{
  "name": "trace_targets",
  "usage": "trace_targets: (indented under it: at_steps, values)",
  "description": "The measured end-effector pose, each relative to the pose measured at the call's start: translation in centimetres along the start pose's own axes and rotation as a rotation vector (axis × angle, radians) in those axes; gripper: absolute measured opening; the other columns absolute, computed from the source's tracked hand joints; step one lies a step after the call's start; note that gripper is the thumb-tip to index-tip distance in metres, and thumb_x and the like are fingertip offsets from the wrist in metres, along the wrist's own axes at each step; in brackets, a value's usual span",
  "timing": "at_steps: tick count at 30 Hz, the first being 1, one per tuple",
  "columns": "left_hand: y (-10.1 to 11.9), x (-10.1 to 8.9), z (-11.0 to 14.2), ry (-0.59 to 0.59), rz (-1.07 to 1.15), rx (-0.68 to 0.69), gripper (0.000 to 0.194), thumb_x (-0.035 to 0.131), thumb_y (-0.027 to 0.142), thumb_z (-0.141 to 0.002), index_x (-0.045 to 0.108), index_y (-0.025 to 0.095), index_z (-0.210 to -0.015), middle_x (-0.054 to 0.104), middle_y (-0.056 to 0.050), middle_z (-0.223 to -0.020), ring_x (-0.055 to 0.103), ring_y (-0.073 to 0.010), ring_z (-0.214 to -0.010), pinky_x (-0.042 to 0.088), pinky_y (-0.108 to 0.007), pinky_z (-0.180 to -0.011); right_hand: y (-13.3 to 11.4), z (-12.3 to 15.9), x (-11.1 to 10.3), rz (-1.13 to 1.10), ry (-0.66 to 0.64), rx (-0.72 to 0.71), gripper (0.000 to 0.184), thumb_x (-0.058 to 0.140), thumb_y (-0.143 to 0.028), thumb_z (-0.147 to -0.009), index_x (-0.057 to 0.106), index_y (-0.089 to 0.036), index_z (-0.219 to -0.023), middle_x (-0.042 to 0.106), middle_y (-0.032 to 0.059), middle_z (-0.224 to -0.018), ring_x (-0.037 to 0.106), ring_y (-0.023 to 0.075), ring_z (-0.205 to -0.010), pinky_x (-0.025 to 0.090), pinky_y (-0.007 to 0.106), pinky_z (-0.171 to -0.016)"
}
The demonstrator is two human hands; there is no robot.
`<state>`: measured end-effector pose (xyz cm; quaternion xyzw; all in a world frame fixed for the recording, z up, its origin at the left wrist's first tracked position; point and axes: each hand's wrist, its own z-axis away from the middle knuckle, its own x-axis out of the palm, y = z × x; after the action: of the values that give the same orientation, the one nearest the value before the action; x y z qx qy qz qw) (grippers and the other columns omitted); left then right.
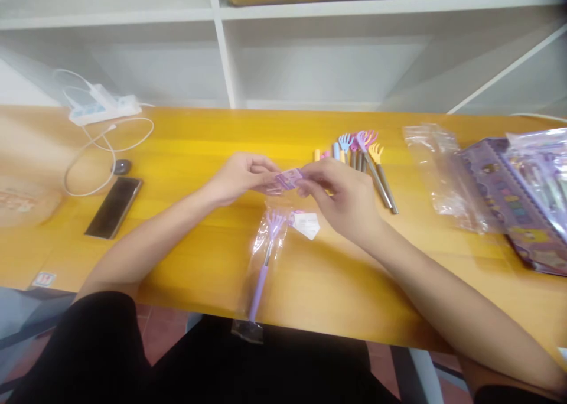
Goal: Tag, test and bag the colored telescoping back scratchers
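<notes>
Between my two hands is a small purple printed card (289,178), pinched at both ends over the table. The fingers of my left hand (245,178) close on its left end, and those of my right hand (343,191) on its right end. Just below lies a purple back scratcher (262,277) inside a clear plastic bag (253,256), whose lower end hangs over the table edge. Beside the bag are some white paper pieces (306,224) with a bit of purple print. Past my right hand lie several colourful back scratchers (380,176), partly hidden by it.
On the right, clear plastic bags (436,168) lie against a purple printed box (496,185) with wrapped items on it. To the left are a phone (114,208), a dark mouse (121,166), and a white power strip (105,108) with cables. White shelving (228,61) stands behind the wooden table (195,262).
</notes>
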<state>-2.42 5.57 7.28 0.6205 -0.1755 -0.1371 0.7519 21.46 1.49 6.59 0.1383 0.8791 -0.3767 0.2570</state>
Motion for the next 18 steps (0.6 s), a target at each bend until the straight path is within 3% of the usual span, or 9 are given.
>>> trace_targets:
  at_steps: [5,9,18]
  values:
    - [0.2,0.2,0.2,0.040,0.017,-0.020,0.042,0.100,0.038,-0.068,0.078,0.009,-0.090,0.082,-0.011,-0.085,0.079,-0.0194,-0.075,0.067,-0.031,-0.078,0.3,0.1,-0.2,0.149,-0.032,-0.181,0.024,0.054,-0.016,-0.108,0.075,-0.023,-0.118,0.073,0.0065,-0.101,0.071,0.0168,-0.091,0.058,0.031,-0.079]
    - [0.5,0.3,0.5,0.019,0.005,-0.047,0.041,0.100,0.036,-0.067,0.079,0.010,-0.091,0.081,-0.010,-0.083,0.079,-0.0190,-0.075,0.067,-0.030,-0.076,0.6,0.2,-0.4,0.218,-0.140,-0.263,0.034,0.046,-0.014,-0.110,0.074,-0.024,-0.125,0.069,0.0064,-0.100,0.065,0.0146,-0.082,0.053,0.027,-0.068]
    - [0.0,1.0,0.8,0.079,-0.132,-0.001,0.037,0.096,0.037,-0.072,0.080,0.014,-0.096,0.082,-0.008,-0.081,0.079,-0.0210,-0.078,0.066,-0.035,-0.082,-1.1,0.3,-1.4,0.333,-0.310,-0.257,0.030,0.044,-0.017,-0.111,0.072,-0.022,-0.122,0.072,0.0090,-0.102,0.066,0.0206,-0.091,0.055,0.037,-0.080]
